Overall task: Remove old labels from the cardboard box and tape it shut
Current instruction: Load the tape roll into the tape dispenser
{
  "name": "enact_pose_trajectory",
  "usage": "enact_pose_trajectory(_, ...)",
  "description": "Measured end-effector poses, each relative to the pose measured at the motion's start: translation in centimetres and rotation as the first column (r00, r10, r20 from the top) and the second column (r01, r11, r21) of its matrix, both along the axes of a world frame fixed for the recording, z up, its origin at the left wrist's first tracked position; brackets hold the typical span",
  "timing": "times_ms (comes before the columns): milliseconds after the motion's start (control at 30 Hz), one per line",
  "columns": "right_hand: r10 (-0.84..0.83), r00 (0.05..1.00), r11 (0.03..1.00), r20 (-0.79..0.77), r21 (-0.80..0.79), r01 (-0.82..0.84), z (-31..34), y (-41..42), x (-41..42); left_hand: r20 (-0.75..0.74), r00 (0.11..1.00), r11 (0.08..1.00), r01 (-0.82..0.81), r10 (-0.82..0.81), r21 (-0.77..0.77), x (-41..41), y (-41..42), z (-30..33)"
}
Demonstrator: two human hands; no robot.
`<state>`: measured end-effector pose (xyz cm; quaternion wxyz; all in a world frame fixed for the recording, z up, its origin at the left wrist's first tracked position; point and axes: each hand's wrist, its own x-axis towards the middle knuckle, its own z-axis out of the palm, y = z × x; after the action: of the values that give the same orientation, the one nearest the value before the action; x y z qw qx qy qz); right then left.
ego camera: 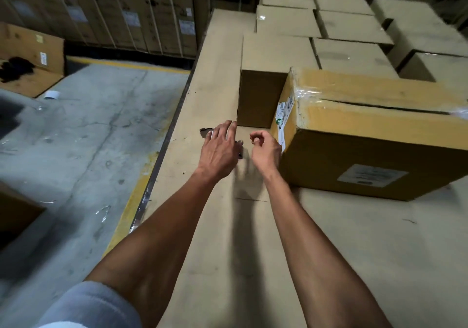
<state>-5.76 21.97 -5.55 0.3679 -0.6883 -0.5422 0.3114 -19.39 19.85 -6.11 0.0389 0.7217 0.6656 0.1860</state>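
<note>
Cardboard box [367, 135] sitting on the cardboard-covered tabletop [354, 251] at right, top seam unsealed with old clear tape at its corner, torn white label [283, 114] on the left end face, another label [372, 175] on the near side. Left hand [219, 147] open with fingers spread, hovering palm-down over the tabletop near a small dark item, too blurred to identify. Right hand [266, 150] loosely curled just beside the box's left end, thumb and forefinger pinched, holding anything or not cannot tell; plain stacked boxes [286, 21] behind
</note>
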Motion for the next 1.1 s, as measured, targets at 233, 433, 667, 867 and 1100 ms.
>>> enact_pose_trajectory(233, 0.046, 0.984, 0.901, 0.175, 0.417, -0.116, 6.6, -6.8, 6.1, 0.045, 0.996, 0.981, 0.07, -0.079, 0.181, 6.2, -4.9, 5.7)
enact_pose_trajectory(433, -0.133, 0.933, 0.858, 0.335, 0.51, -0.06, 10.6, -9.9, 16.0, -0.053, 0.97, 0.95, 0.244, -0.238, 0.195, 13.8, -7.9, 8.2)
enact_pose_trajectory(667, -0.007, 0.766, 0.993, 0.643, 0.095, -0.071, 10.0, -11.2, 28.1, -0.167, 0.949, 0.963, 0.263, -0.269, -0.056, 21.9, -8.0, 9.0)
enact_pose_trajectory(867, 0.2, 0.644, 0.979, 0.738, -0.171, -0.109, 9.3, -10.5, 35.7, -0.19, 0.971, 0.977, 0.108, -0.143, -0.185, 25.8, -7.7, 8.6)
enact_pose_trajectory(1100, 0.318, 0.65, 0.948, 0.69, -0.234, -0.216, 9.4, -9.2, 38.1, -0.229, 0.968, 0.964, 0.039, -0.102, -0.265, 27.2, -7.5, 9.9)
